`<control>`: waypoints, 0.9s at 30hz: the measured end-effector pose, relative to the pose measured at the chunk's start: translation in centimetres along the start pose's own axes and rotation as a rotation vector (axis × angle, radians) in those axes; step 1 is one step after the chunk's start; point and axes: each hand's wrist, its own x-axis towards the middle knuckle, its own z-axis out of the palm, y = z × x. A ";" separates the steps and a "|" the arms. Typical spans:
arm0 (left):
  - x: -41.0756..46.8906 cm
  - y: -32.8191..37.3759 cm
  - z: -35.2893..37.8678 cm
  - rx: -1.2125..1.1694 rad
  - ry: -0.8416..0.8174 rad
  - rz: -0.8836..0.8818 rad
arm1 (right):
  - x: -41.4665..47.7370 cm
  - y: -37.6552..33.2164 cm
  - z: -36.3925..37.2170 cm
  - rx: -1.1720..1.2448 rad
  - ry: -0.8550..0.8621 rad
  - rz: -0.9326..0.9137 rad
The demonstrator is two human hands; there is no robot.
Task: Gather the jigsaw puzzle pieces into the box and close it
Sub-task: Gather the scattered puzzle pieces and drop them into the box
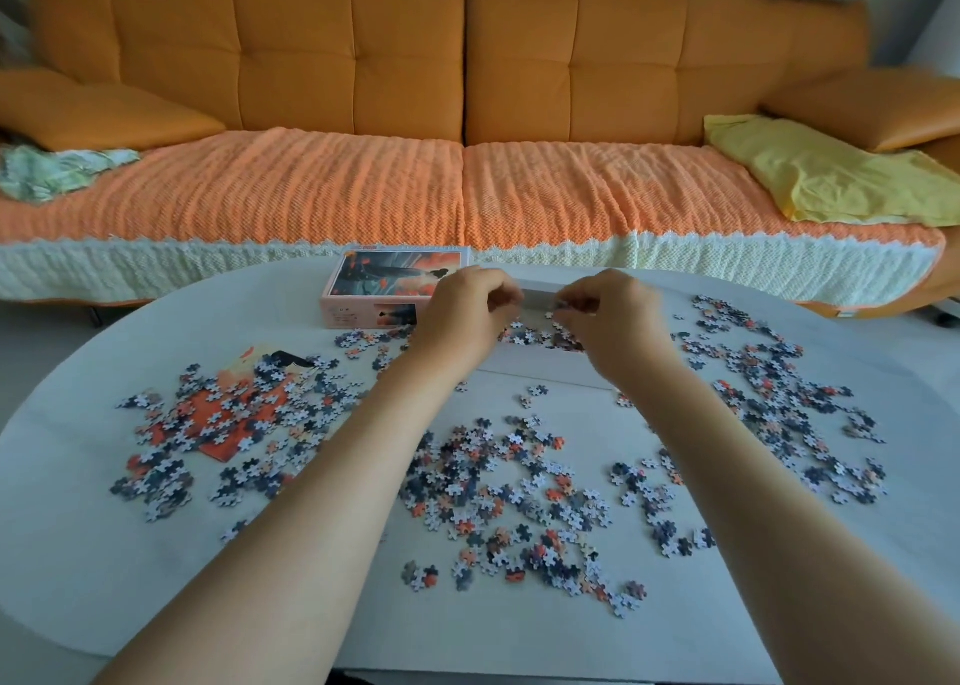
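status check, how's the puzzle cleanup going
Right hand pinches puzzle pieces over the box; left hand curled, contents unclear. Few pieces in, most scattered on the table. Lid off, left of box, nothing blocking.

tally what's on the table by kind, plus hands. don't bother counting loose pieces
Printed box lid: 1
White box tray: 1
Picture sheet: 1
Hands: 2 (left hand, right hand)
Total: 5
Puzzle pieces: too many to count.
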 end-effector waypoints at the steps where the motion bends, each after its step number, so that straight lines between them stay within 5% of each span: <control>1: 0.1 -0.3 0.4 0.050 -0.017 0.023 | 0.1 0.4 0.4 -0.041 -0.036 -0.008; 6: -0.5 -1.8 1.7 0.396 -0.163 0.102 | -0.1 1.3 1.2 -0.143 -0.182 -0.048; 11: -1.3 -1.3 0.9 0.325 -0.141 0.127 | -0.5 1.8 1.3 -0.289 -0.253 -0.107; 16: -3.9 -0.9 -0.7 0.262 -0.003 0.183 | -0.6 1.8 1.0 -0.152 -0.080 -0.122; 20: -6.0 -1.8 -1.4 0.245 -0.118 0.113 | -1.6 0.2 0.4 -0.079 -0.015 -0.306; 27: -7.6 -2.3 -1.3 0.391 -0.387 -0.100 | -5.2 -0.7 1.3 -0.234 -0.466 -0.284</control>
